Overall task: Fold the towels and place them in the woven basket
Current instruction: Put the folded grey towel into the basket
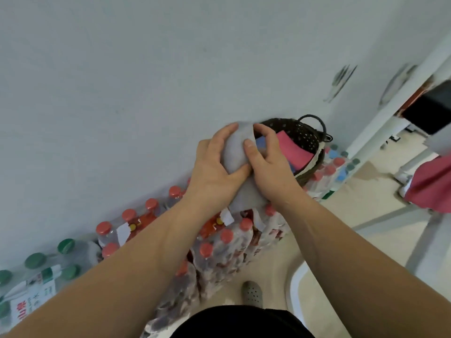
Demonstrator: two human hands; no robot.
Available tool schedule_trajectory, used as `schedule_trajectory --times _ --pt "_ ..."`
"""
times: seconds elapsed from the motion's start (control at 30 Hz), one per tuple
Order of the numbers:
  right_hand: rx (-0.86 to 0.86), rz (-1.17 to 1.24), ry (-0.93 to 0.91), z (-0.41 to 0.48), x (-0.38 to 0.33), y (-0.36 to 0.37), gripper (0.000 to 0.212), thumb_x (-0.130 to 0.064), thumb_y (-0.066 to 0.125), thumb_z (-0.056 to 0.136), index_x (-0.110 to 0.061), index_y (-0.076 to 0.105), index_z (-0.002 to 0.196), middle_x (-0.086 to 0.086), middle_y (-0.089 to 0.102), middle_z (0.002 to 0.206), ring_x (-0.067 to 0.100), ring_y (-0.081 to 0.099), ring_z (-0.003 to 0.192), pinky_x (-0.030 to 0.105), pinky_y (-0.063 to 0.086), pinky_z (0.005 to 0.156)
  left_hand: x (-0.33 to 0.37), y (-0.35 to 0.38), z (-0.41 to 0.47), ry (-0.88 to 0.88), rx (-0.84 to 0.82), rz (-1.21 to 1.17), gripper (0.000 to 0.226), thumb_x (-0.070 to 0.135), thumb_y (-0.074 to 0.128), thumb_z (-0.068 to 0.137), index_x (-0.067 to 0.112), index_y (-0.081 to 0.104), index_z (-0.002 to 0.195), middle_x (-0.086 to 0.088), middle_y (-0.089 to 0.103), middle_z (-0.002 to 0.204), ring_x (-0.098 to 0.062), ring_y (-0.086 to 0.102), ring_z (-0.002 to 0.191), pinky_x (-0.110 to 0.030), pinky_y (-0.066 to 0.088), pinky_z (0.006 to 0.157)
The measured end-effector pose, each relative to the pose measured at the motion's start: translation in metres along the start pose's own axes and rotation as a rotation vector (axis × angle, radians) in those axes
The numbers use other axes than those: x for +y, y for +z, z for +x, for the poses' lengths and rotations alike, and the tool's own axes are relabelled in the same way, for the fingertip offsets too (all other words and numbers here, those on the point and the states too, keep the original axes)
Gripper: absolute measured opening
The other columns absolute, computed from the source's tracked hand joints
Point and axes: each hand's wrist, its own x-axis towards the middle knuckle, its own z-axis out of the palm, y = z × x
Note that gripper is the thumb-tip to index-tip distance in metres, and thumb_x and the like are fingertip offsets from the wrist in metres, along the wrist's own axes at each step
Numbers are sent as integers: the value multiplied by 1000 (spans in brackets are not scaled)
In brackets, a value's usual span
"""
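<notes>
The basket [306,135] hugs the wall [146,93] atop bottles [227,236]; the left hand [213,174] and right hand [269,167] clutch a grey towel [234,152] beside it.

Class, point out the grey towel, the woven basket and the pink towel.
grey towel [234,154]: head view, its rounded upper middle.
woven basket [305,135]: head view, its dark inner wall.
pink towel [292,150]: head view, its flat upper face.

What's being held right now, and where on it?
A grey towel, gripped by both hands: left hand on its left side, right hand on its right.
</notes>
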Motion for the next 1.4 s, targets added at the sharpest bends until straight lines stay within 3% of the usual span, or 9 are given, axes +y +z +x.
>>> schedule_trajectory --times 0.13,0.23,0.3,0.53,0.73,0.83,0.93,1.1,1.4 --pt "-40 -166 -90 41 22 -52 40 -40 48 101 -44 35 139 15 68 90 25 68 78 50 56 73 2 36 30 35 -44 304 72 53 69 83 46 34 145 5 44 121 -8 53 106 -26 50 92" --pt "-47 -302 -115 72 43 -84 42 -28 44 104 -39 35 144 -5 58 73 7 55 56 31 43 57 -11 51 42 77 5 624 79 59 66 81 39 33 149 0 47 126 -21 46 115 -36 41 102" --pt "-102 -367 -87 90 58 -99 42 -24 43 104 -35 37 145 -16 54 81 -2 54 61 18 39 61 -19 57 42 29 13 750 77 57 66 81 35 35 148 -2 46 133 -26 44 122 -40 38 105" --pt "-412 -347 0 128 91 -77 42 -28 41 106 -35 37 147 -5 56 131 11 52 112 24 36 90 -39 71 34 -176 -67 891 78 56 58 89 25 28 154 -3 26 160 -26 27 145 -44 26 119" --pt "-454 -667 -58 127 111 -55 46 -35 37 105 -35 33 151 14 54 124 30 59 92 41 49 80 -45 79 35 -238 -76 930 91 59 58 86 19 17 157 -3 16 164 -22 21 148 -47 23 120" --pt "-352 -994 -319 126 112 -51 47 -30 46 101 -25 42 147 13 43 136 34 51 111 45 47 86 -46 80 33 -239 -76 951 92 56 60 84 17 19 156 -4 19 163 -24 24 147 -48 25 119" --pt "-357 -996 -725 132 113 -57 45 -26 47 96 -12 54 138 14 49 141 34 50 124 46 43 98 -48 78 32 -207 -82 972 90 54 60 84 15 21 156 -6 23 162 -24 27 146 -49 24 119" --pt "-824 -1173 -735 133 111 -70 78 -58 10 98 -10 6 158 9 -3 167 23 -5 154 46 -4 124 -50 77 31 -175 -78 972 88 54 57 86 13 22 155 -7 26 160 -24 27 147 -46 19 122" --pt "-862 -1175 -579 137 129 -55 81 -67 0 92 -21 -14 157 4 -20 165 19 -20 151 48 -4 123 -53 74 31 -149 -109 848 94 37 59 82 12 10 158 -6 14 164 -15 3 152 -26 -7 120"
